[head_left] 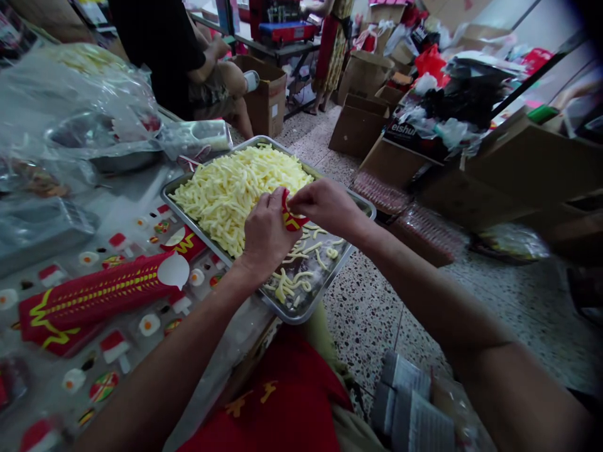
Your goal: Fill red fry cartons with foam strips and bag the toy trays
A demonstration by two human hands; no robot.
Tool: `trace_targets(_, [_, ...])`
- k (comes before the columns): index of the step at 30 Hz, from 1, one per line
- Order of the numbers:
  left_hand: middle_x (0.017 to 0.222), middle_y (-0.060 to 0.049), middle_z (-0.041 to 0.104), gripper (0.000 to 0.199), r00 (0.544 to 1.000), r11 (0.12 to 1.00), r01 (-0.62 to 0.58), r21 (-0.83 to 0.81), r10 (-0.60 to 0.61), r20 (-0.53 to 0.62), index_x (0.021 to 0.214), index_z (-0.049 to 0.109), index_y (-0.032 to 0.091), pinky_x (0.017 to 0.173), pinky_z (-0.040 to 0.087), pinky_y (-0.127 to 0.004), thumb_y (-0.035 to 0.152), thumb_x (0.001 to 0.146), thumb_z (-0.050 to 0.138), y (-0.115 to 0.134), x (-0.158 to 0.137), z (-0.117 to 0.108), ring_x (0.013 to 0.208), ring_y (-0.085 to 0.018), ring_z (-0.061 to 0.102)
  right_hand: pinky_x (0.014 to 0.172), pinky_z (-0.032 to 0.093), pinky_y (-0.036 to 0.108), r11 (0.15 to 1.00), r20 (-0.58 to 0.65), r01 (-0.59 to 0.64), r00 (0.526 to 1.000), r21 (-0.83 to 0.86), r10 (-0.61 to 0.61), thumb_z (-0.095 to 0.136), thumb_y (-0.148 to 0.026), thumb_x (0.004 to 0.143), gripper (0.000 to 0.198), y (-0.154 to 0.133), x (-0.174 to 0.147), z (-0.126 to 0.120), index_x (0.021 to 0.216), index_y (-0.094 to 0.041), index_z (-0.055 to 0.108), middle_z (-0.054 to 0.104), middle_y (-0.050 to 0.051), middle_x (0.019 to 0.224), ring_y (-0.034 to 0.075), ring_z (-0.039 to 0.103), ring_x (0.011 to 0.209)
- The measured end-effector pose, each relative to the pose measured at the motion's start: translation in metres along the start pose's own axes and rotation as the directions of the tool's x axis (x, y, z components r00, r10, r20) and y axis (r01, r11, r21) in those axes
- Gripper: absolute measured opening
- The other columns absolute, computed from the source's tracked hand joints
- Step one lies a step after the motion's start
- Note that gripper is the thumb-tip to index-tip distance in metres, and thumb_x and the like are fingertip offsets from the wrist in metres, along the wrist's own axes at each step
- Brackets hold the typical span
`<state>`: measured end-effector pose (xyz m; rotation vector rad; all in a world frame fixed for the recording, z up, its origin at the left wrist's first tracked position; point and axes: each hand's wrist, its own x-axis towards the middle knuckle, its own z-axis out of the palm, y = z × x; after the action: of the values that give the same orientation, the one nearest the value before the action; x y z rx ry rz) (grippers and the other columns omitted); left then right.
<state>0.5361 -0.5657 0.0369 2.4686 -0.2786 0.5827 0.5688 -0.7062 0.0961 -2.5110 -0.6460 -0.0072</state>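
My left hand [266,235] is wrapped round a small red carton [293,221] with yellow markings, like a french-fry box. At the carton's opening, the fingers of my right hand [325,204] are pinched together; what lies between them is hidden. Both hands are above a metal tray [301,317]. A heap of pale yellow fry-like strips [235,182] fills its far and left part, and a few loose strips [294,282] lie near the front corner. Left of the tray, a long nested stack of red cartons [98,295] lies on the table, with a single carton [186,242] beside its end.
A patterned plastic cover [136,339] lies over the table. Further back are a metal bowl [113,160] and clear plastic bags [80,94]. A seated person [155,56] is beyond the table. Cardboard boxes [360,122] and bags line the speckled floor at right.
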Motion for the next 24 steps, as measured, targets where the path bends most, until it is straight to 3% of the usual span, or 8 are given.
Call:
trace_targets(4, [0.122, -0.013, 0.062, 0.081, 0.999, 0.995, 0.003, -0.097, -0.006, -0.037, 0.139, 0.047, 0.015, 0.099, 0.052, -0.042, 0.025, 0.067, 0.081, -0.015, -0.007, 0.006, 0.111, -0.030, 0.063, 0.069, 0.039, 0.027, 0.991, 0.064, 0.063, 0.995, 0.115, -0.070, 0.056, -0.009, 0.080, 0.021, -0.006, 0.003, 0.008, 0.077, -0.014, 0.077, 0.064, 0.000, 0.069, 0.012, 0.054, 0.070])
trace_targets(7, [0.127, -0.014, 0.062, 0.087, 1.000, 0.984, -0.024, -0.174, 0.022, -0.017, 0.141, 0.045, 0.015, 0.104, 0.050, -0.042, 0.032, 0.066, 0.086, -0.028, -0.015, 0.009, 0.117, -0.030, 0.061, 0.077, 0.043, 0.027, 0.960, 0.132, 0.215, 0.962, 0.177, -0.239, 0.058, -0.014, 0.087, 0.020, 0.002, -0.009, 0.005, 0.083, -0.017, 0.077, 0.067, 0.004, 0.090, 0.014, 0.057, 0.083])
trace_targets(9, [0.132, -0.014, 0.061, 0.086, 0.999, 0.978, -0.027, -0.207, 0.030, 0.013, 0.140, 0.045, 0.015, 0.108, 0.048, -0.042, 0.034, 0.067, 0.086, -0.035, -0.018, 0.007, 0.123, -0.029, 0.059, 0.078, 0.044, 0.029, 0.971, 0.047, 0.171, 0.982, 0.170, -0.181, 0.058, -0.021, 0.092, 0.020, 0.019, -0.023, 0.003, 0.097, -0.021, 0.077, 0.067, 0.006, 0.105, 0.015, 0.057, 0.087])
trace_targets(12, [0.138, -0.013, 0.059, 0.082, 0.999, 0.973, 0.031, -0.228, -0.022, 0.045, 0.139, 0.046, 0.017, 0.112, 0.045, -0.043, 0.035, 0.070, 0.085, -0.038, -0.020, 0.000, 0.129, -0.027, 0.056, 0.073, 0.042, 0.030, 0.999, 0.043, 0.001, 0.999, -0.041, 0.001, 0.060, -0.019, 0.090, 0.021, 0.051, -0.046, 0.012, 0.101, -0.023, 0.077, 0.069, 0.006, 0.100, 0.016, 0.057, 0.081])
trace_targets(15, [0.141, -0.012, 0.058, 0.081, 0.998, 0.970, 0.058, -0.235, -0.047, 0.052, 0.139, 0.045, 0.019, 0.113, 0.044, -0.043, 0.036, 0.071, 0.085, -0.036, -0.023, -0.008, 0.131, -0.027, 0.055, 0.072, 0.039, 0.032, 0.941, 0.280, 0.100, 0.960, -0.324, -0.006, 0.060, -0.010, 0.085, 0.024, 0.072, -0.058, 0.032, 0.092, -0.023, 0.079, 0.069, 0.007, 0.093, 0.020, 0.056, 0.086])
trace_targets(17, [0.141, -0.012, 0.058, 0.081, 0.998, 0.971, 0.047, -0.234, -0.035, 0.052, 0.140, 0.044, 0.019, 0.113, 0.044, -0.040, 0.037, 0.072, 0.084, -0.036, -0.027, -0.014, 0.130, -0.026, 0.056, 0.073, 0.038, 0.032, 0.899, 0.336, 0.160, 0.942, -0.407, -0.016, 0.060, -0.010, 0.084, 0.021, 0.076, -0.058, 0.042, 0.084, -0.020, 0.078, 0.069, 0.009, 0.093, 0.022, 0.055, 0.089])
trace_targets(21, [0.139, -0.011, 0.059, 0.081, 0.996, 0.981, 0.073, -0.179, -0.061, 0.068, 0.140, 0.046, 0.019, 0.112, 0.045, -0.039, 0.037, 0.071, 0.084, -0.043, -0.034, -0.027, 0.128, -0.026, 0.057, 0.070, 0.039, 0.029, 0.960, 0.169, -0.024, 0.983, -0.278, 0.073, 0.066, -0.013, 0.079, 0.012, 0.075, -0.056, 0.045, 0.085, -0.017, 0.076, 0.069, 0.007, 0.087, 0.018, 0.057, 0.078])
trace_targets(24, [0.138, -0.011, 0.060, 0.081, 0.991, 0.983, 0.126, -0.131, -0.119, 0.064, 0.140, 0.047, 0.019, 0.111, 0.046, -0.040, 0.037, 0.070, 0.084, -0.050, -0.036, -0.038, 0.127, -0.027, 0.058, 0.075, 0.041, 0.029, 0.993, 0.100, 0.021, 0.995, -0.119, -0.009, 0.069, -0.017, 0.078, 0.010, 0.068, -0.059, 0.049, 0.086, -0.019, 0.075, 0.070, 0.006, 0.092, 0.017, 0.059, 0.082])
